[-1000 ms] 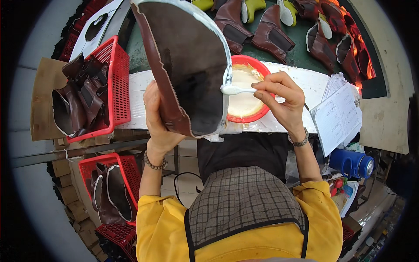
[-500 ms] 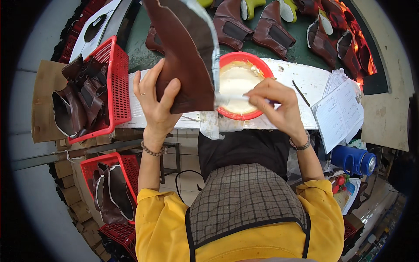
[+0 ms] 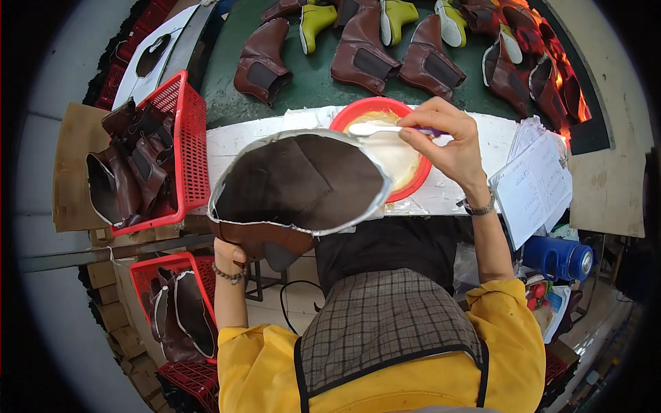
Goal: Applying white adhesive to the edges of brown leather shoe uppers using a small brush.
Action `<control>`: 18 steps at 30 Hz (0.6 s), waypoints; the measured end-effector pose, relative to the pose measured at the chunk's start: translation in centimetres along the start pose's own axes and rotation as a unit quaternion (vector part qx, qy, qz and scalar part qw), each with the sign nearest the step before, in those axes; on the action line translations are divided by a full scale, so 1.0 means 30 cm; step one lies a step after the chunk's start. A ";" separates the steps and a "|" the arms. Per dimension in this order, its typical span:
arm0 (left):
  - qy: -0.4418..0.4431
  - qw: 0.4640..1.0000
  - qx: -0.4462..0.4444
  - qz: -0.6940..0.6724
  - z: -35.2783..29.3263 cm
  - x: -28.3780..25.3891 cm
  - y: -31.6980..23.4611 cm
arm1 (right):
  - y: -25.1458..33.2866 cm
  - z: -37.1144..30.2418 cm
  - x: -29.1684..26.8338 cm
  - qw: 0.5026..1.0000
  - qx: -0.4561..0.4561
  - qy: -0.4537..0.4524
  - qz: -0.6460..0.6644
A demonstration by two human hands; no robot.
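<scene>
My left hand (image 3: 230,253) grips a brown leather boot upper (image 3: 292,180) from below and behind. Its wide underside opening is turned up toward me, showing a dark lining and a whitish rim; most of my fingers are hidden behind the leather. Between the fingertips of my right hand (image 3: 446,141) is a brush (image 3: 375,129) with a white head and a purple part on its handle. The brush head is over a red bowl (image 3: 422,176) of creamy white paste (image 3: 398,157), close to the upper's far rim. Whether it touches the paste is unclear.
Finished-looking brown boot uppers (image 3: 265,65) and yellow-green lasts (image 3: 317,26) lie on the green tabletop (image 3: 224,89). Red baskets (image 3: 194,144) of uppers stand at left. At right are an open notebook (image 3: 533,186) and a blue flask (image 3: 556,256).
The boot upper has swung down toward me, and its opening now faces up. My right hand has moved up slightly, carrying the brush from the upper's edge to over the bowl.
</scene>
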State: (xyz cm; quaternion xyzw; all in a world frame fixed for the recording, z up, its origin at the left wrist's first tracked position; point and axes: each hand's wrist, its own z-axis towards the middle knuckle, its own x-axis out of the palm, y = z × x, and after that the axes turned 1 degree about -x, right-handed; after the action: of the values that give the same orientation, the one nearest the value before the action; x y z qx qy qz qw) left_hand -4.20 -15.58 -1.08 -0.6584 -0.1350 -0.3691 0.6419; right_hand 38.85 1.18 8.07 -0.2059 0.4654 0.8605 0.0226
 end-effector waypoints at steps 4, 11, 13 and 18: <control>0.152 0.981 0.120 -0.025 0.015 -0.083 0.046 | 0.001 0.025 0.020 0.998 -0.053 -0.011 -0.015; 0.117 0.983 0.091 -0.108 0.060 -0.042 0.061 | 0.009 -0.021 -0.006 1.000 -0.001 -0.010 -0.008; 0.106 0.982 0.079 -0.133 0.058 -0.022 0.071 | 0.017 0.028 0.003 1.000 -0.028 0.002 -0.002; -0.008 0.994 0.098 0.049 0.072 -0.077 0.184 | 0.051 0.131 0.020 0.991 -0.089 0.085 0.043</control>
State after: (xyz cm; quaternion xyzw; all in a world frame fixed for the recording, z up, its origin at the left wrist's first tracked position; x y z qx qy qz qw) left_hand -1.52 -13.64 -6.51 -0.6015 -0.1432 -0.3168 0.7193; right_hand 36.63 3.40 10.93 -0.2592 0.3954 0.8781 -0.0729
